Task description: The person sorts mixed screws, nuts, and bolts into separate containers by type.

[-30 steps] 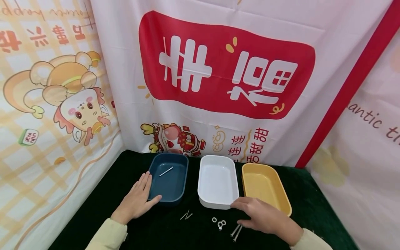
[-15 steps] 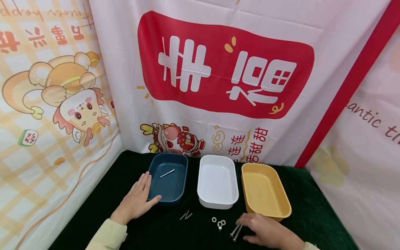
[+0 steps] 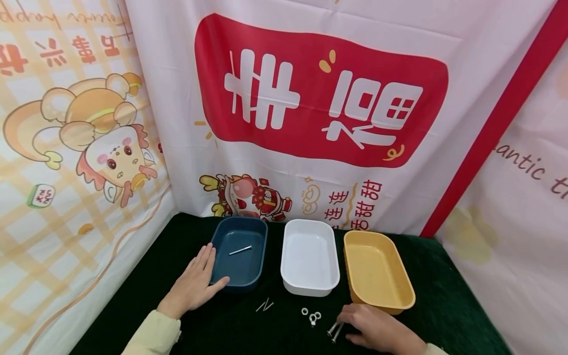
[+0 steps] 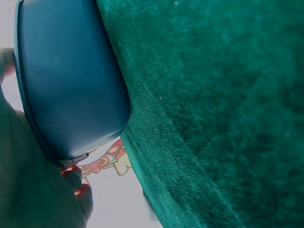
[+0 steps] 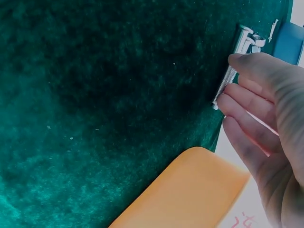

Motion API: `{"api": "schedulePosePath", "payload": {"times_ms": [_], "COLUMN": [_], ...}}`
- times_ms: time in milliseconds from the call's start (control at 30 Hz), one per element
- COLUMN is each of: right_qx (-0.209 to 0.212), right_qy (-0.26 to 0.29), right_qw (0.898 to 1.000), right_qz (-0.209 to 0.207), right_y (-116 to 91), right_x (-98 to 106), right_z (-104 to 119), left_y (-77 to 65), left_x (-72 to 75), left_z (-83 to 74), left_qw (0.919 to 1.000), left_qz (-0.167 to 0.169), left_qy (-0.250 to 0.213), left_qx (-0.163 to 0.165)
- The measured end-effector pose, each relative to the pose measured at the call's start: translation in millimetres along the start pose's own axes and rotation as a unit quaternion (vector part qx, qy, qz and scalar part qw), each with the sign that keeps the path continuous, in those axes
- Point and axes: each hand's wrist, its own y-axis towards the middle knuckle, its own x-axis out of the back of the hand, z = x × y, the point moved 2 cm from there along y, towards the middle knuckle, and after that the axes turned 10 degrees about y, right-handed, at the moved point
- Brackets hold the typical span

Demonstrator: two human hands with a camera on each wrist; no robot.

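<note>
My left hand [image 3: 194,278] rests against the near left side of the blue bin [image 3: 230,281], fingers straight and thumb along its front; its left wrist view shows the bin's wall beside the palm. A single silver bolt [image 3: 240,250] lies in that bin. Over two long silver bolts [image 3: 335,333] on the cloth is my right hand [image 3: 377,325], partly hiding their ends. In the right wrist view the thumb overlaps the bolts [image 5: 242,40] and bent fingertips sit right beside them; I cannot tell whether they grip one.
A white bin [image 3: 309,291] stands in the middle, with a yellow bin [image 3: 377,266] to its right. On the dark green cloth [image 3: 235,325] lie several small nuts [image 3: 312,319] and thin nails [image 3: 265,305]. Printed curtains [image 3: 319,98] hang behind and at both sides.
My right hand has come away from the white bin's front corner, down to the two bolts. The bolt in the blue bin has rolled slightly right. My left hand stays put.
</note>
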Motion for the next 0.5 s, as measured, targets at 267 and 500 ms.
{"api": "schedulePosePath", "payload": {"times_ms": [267,500], "right_qx": [-0.001,0.041], "right_qy": [-0.075,-0.113], "right_qw": [0.997,0.992], "right_qz": [0.02,0.027], "right_y": [15.0,22.6], "right_x": [1.1,-0.7], "right_z": [5.4,3.2], "left_y": [0.7,-0.4], "left_x": [-1.9,0.2], "left_z": [1.4,-1.2], "left_qw": [1.0,1.0], "left_qz": [-0.003,0.002], "left_qy": [0.001,-0.004], "left_qx": [0.003,0.004]}}
